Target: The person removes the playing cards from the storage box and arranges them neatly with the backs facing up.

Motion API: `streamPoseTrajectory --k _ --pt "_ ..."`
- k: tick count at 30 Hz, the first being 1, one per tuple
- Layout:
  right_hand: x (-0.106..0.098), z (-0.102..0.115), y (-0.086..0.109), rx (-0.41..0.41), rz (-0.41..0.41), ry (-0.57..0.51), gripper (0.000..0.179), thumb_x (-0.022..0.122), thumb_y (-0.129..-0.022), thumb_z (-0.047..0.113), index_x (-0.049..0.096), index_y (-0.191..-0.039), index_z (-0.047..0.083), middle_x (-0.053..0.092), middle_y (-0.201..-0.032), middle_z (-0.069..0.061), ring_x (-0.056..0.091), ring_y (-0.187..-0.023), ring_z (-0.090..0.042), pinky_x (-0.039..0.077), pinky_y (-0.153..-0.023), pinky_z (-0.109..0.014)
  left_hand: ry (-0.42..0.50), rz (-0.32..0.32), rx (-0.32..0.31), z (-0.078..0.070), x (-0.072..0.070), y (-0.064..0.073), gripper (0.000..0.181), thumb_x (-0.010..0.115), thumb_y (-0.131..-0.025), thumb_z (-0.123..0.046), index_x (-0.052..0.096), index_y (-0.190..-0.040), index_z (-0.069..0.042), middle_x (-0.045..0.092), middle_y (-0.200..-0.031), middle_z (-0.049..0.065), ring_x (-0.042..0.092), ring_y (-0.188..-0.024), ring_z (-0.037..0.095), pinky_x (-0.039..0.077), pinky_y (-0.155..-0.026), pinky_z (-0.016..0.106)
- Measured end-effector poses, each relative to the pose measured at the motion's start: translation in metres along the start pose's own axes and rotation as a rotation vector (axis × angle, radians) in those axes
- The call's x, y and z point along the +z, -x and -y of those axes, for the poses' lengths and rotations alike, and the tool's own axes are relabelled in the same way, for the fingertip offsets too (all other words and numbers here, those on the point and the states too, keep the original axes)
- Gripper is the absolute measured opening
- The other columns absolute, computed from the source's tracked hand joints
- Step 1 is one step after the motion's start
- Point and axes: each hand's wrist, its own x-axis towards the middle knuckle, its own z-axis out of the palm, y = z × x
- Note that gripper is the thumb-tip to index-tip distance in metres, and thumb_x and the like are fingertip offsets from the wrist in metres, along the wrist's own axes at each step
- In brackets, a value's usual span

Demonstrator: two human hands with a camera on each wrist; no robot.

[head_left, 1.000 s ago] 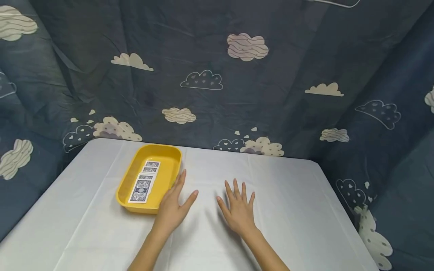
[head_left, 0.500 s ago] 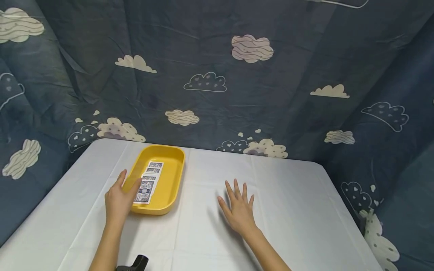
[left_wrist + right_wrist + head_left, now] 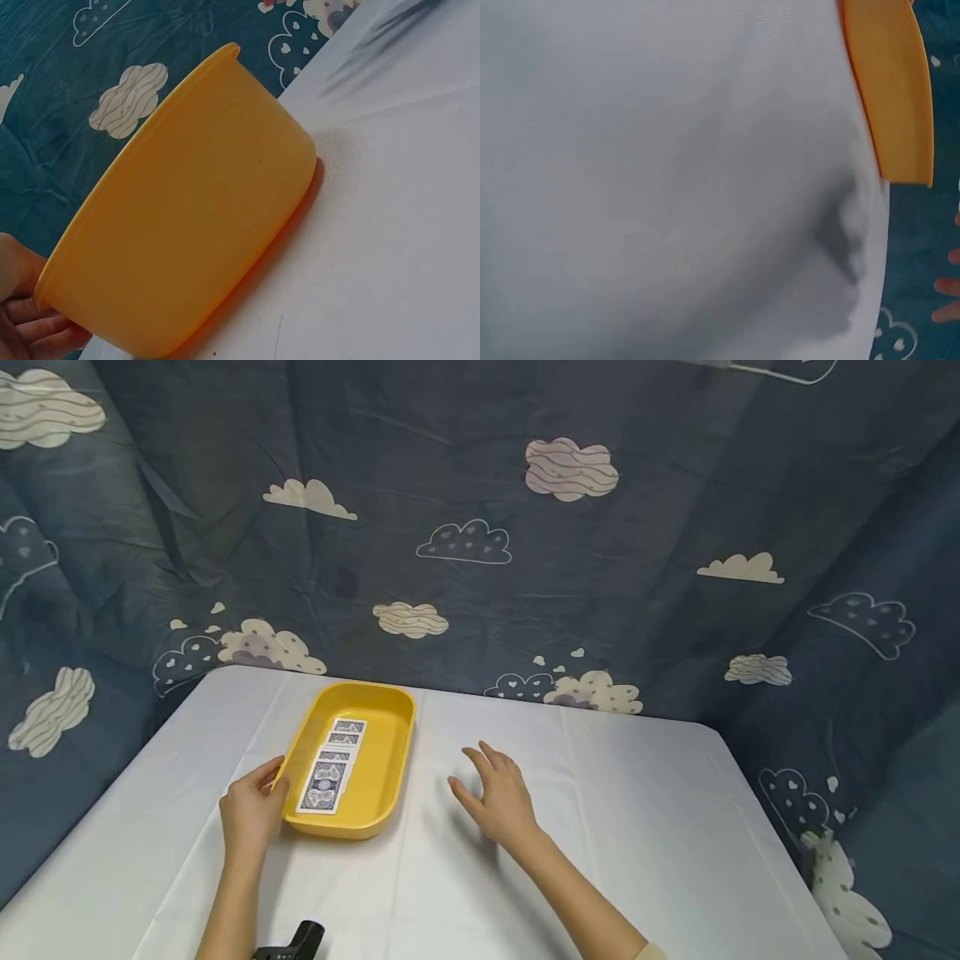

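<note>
— Holding what, with the left hand [image 3: 250,814]?
— Pinching the left rim of the yellow tray [image 3: 378,777] between thumb and bent fingers. In the left wrist view, touching the rim low down at the left edge.
— And with the right hand [image 3: 498,797]?
— Holding nothing. Hovering over the white-covered table [image 3: 637,827], apart from the tray and to the right of it, with fingers parted and a little bent, above a soft shadow. In the right wrist view, showing only as fingertips [image 3: 949,286] at the right edge.
— Where to look for the tray?
— On the table, left of the middle, toward the far side. Inside, along the left half, to be seen: overlapping playing cards [image 3: 326,783] in a row, with blue patterned backs up.
— Anything in the way?
— Between the right hand and the cards, the right wall [image 3: 398,752] of the tray. From the left wrist, hidden entirely behind the outer side.
— And round about?
— Behind the table, a dark curtain [image 3: 450,443] printed with pale clouds. Beside the left forearm [image 3: 236,893], a black object [image 3: 296,939], cut off at the lower edge, too partial to name. On the right forearm [image 3: 570,889], a pale sleeve [image 3: 654,953].
</note>
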Motion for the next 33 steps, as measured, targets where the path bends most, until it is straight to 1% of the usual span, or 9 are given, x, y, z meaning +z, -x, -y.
streamPoseTrajectory --k 3,6,8,10,15,19,23,29,33 --pt "0.008 0.017 -0.016 -0.083 -0.023 0.008 0.041 0.058 -0.086 0.042 0.06 -0.116 0.014 0.058 -0.123 -0.009 0.054 -0.112 -0.026 0.043 -0.095 -0.042 -0.01 -0.023 -0.002 0.005 -0.001 0.001 0.032 0.057 -0.086 -0.007 0.061 -0.116 0.002 0.064 -0.105 0.021 0.063 -0.092 0.038 0.048 -0.08 0.047" --pt "0.018 0.039 -0.031 -0.166 0.003 0.009 0.04 0.059 -0.085 0.043 0.061 -0.113 0.015 0.061 -0.118 -0.002 0.056 -0.107 -0.019 0.047 -0.091 -0.035 -0.017 -0.027 -0.011 0.009 -0.003 0.002 0.032 0.057 -0.085 -0.007 0.062 -0.115 0.003 0.065 -0.103 0.022 0.064 -0.091 0.038 0.047 -0.079 0.047" --pt "0.025 0.055 -0.041 -0.208 0.059 0.01 0.042 0.06 -0.084 0.045 0.061 -0.113 0.015 0.062 -0.117 0.0 0.056 -0.106 -0.017 0.046 -0.091 -0.033 -0.013 -0.02 -0.023 0.01 -0.003 0.001 0.032 0.057 -0.085 -0.008 0.062 -0.115 0.003 0.064 -0.104 0.022 0.063 -0.092 0.038 0.048 -0.08 0.047" --pt "0.032 0.069 -0.05 -0.223 0.143 0.024 0.047 0.061 -0.082 0.048 0.059 -0.116 0.016 0.06 -0.119 0.001 0.054 -0.109 -0.016 0.045 -0.093 -0.031 -0.002 -0.004 -0.037 0.011 -0.002 -0.001 0.032 0.057 -0.086 -0.008 0.062 -0.116 0.003 0.064 -0.104 0.023 0.063 -0.093 0.038 0.048 -0.081 0.047" --pt "0.06 0.096 -0.069 -0.226 0.355 0.11 0.072 0.068 -0.071 0.06 0.052 -0.127 0.018 0.056 -0.125 0.002 0.051 -0.113 -0.016 0.041 -0.097 -0.029 0.025 0.026 -0.046 0.013 0.003 -0.002 0.032 0.058 -0.086 -0.009 0.062 -0.115 0.002 0.065 -0.103 0.023 0.064 -0.092 0.036 0.051 -0.077 0.043" --pt "0.087 0.107 -0.074 -0.291 0.443 0.235 0.085 0.069 -0.063 0.068 0.05 -0.129 0.019 0.055 -0.126 0.004 0.049 -0.114 -0.015 0.038 -0.1 -0.028 0.025 0.047 -0.036 0.017 0.005 0.004 0.031 0.06 -0.085 -0.009 0.063 -0.114 0.002 0.066 -0.101 0.022 0.065 -0.09 0.034 0.052 -0.075 0.04" --pt "0.107 0.113 -0.075 -0.331 0.511 0.301 0.09 0.07 -0.058 0.071 0.05 -0.129 0.019 0.054 -0.125 0.005 0.046 -0.116 -0.014 0.035 -0.102 -0.03 0.028 0.043 -0.029 0.022 0.006 0.007 0.031 0.062 -0.084 -0.008 0.064 -0.113 0.002 0.066 -0.1 0.022 0.066 -0.089 0.033 0.051 -0.077 0.041" --pt "0.116 0.118 -0.09 -0.32 0.585 0.312 0.096 0.073 -0.056 0.07 0.047 -0.132 0.018 0.049 -0.131 0.001 0.043 -0.12 -0.017 0.034 -0.103 -0.031 0.059 0.036 -0.014 0.02 0.006 0.001 0.03 0.062 -0.084 -0.008 0.064 -0.112 0.002 0.066 -0.1 0.022 0.066 -0.089 0.033 0.053 -0.074 0.037" --pt "0.118 0.123 -0.104 -0.32 0.604 0.295 0.096 0.075 -0.053 0.068 0.05 -0.128 0.015 0.05 -0.126 0.0 0.046 -0.115 -0.016 0.038 -0.099 -0.028 0.063 0.027 -0.017 0.016 0.003 -0.006 0.029 0.063 -0.085 -0.01 0.065 -0.113 0.0 0.066 -0.1 0.021 0.066 -0.09 0.032 0.053 -0.076 0.037"
